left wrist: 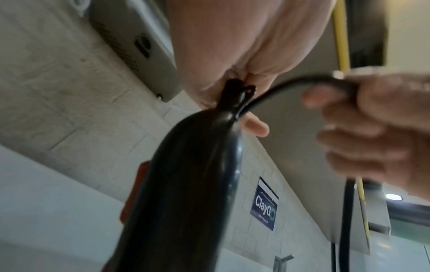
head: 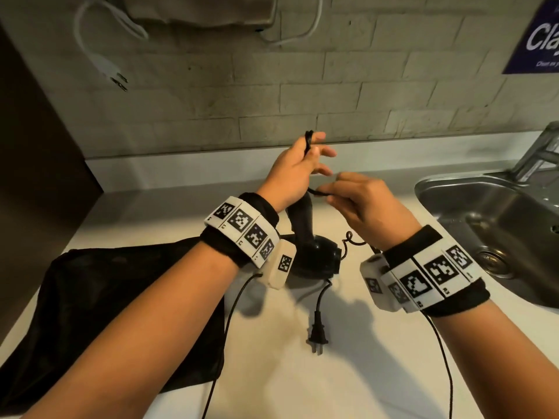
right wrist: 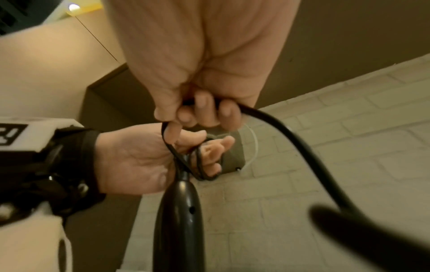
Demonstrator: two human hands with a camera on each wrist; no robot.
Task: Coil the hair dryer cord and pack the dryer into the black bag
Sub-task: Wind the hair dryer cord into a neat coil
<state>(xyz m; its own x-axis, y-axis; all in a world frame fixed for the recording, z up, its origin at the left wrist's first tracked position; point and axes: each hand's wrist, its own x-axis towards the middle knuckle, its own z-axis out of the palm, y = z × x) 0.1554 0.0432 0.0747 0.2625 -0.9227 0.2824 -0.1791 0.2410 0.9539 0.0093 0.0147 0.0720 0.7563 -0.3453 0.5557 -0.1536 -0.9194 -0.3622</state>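
The black hair dryer (head: 316, 255) stands head down on the white counter, its handle (head: 302, 213) pointing up between my wrists. My left hand (head: 314, 152) holds small loops of the black cord (head: 308, 140) gathered just above the handle end (right wrist: 184, 176). My right hand (head: 332, 189) pinches the cord (right wrist: 279, 125) close beside it, fingers curled round it. From there the cord drops to the plug (head: 317, 334), which lies on the counter. The black bag (head: 121, 313) lies flat at the left under my left forearm.
A steel sink (head: 484, 225) with a faucet (head: 541, 152) is set into the counter at the right. A white cord with a plug (head: 102, 65) hangs on the brick wall above. A blue sign (head: 538, 34) is at the upper right. Thin black wrist-camera wires trail over the counter's front.
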